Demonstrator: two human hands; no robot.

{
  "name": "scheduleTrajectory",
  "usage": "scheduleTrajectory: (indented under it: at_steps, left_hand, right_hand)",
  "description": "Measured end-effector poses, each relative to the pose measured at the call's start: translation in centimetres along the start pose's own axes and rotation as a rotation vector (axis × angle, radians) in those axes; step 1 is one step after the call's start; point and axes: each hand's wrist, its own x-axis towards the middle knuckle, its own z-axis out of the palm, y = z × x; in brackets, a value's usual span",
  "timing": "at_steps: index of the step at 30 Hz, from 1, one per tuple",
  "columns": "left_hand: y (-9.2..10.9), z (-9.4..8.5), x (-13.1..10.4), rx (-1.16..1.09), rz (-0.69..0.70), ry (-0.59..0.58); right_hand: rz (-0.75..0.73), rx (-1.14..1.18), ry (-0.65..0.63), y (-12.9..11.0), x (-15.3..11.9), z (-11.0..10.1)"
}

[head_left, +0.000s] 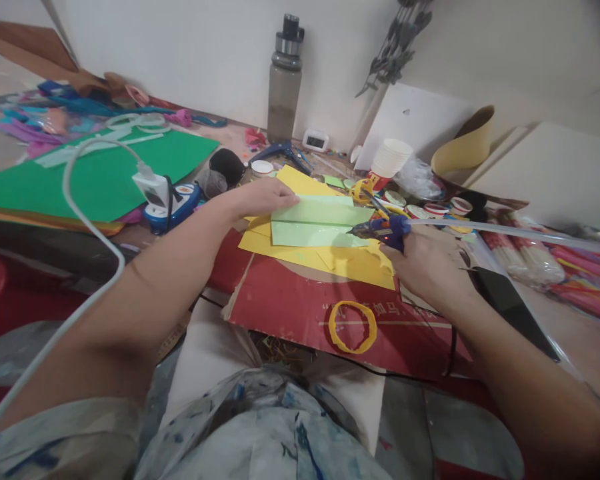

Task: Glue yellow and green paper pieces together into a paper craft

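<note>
Green paper lies by the counter's front edge, left fingers holding its far-left corner, right fingers gripping a glue gun.

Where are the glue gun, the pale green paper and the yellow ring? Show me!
Glue gun (pixel 394 231): head view, on its blue body.
Pale green paper (pixel 310 234): head view, below the dark line across it.
Yellow ring (pixel 373 328): head view, right side of its band.

On the near red cardboard, pale Chinese characters include "如马"; the lettering around them is unclear.
</note>
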Motion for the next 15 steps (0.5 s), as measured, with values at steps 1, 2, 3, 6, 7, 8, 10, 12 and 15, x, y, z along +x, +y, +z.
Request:
scheduleTrajectory:
  at_steps: [1, 2, 3, 6, 7, 8, 10, 12, 15]
  left_hand:
    - [0.0, 0.0, 0.0, 0.001, -0.007, -0.002]
    - [-0.1, 0.0, 0.0, 0.005, -0.015, -0.005]
    - [-0.1, 0.0, 0.0, 0.010, -0.020, -0.008]
    - [-0.2, 0.0, 0.0, 0.029, -0.008, -0.010]
    - [-0.2, 0.0, 0.0, 0.033, -0.001, -0.011]
    - [-0.2, 0.0, 0.0, 0.036, 0.005, -0.013]
    - [-0.1, 0.0, 0.0, 0.038, 0.008, -0.012]
    - [-0.1, 0.0, 0.0, 0.039, 0.007, -0.009]
    - [-0.1, 0.0, 0.0, 0.037, 0.010, -0.007]
  right_hand:
    - [-0.008, 0.005, -0.005, -0.4, 0.0, -0.2]
    - [-0.015, 0.013, -0.008, -0.7, 0.0, -0.3]
    - [-0.020, 0.019, -0.012, -0.9, 0.1, -0.3]
    - [-0.026, 0.027, -0.001, -0.9, 0.5, 0.2]
    - [-0.037, 0.036, 0.009, -0.8, 0.7, 0.5]
    - [-0.052, 0.050, 0.020, -0.6, 0.9, 0.9]
    - [-0.093, 0.088, 0.034, -0.5, 1.2, 1.5]
    - [-0.129, 0.114, 0.031, -1.0, 1.3, 1.9]
    - [-0.162, 0.121, 0.016, -2.5, 1.3, 1.9]
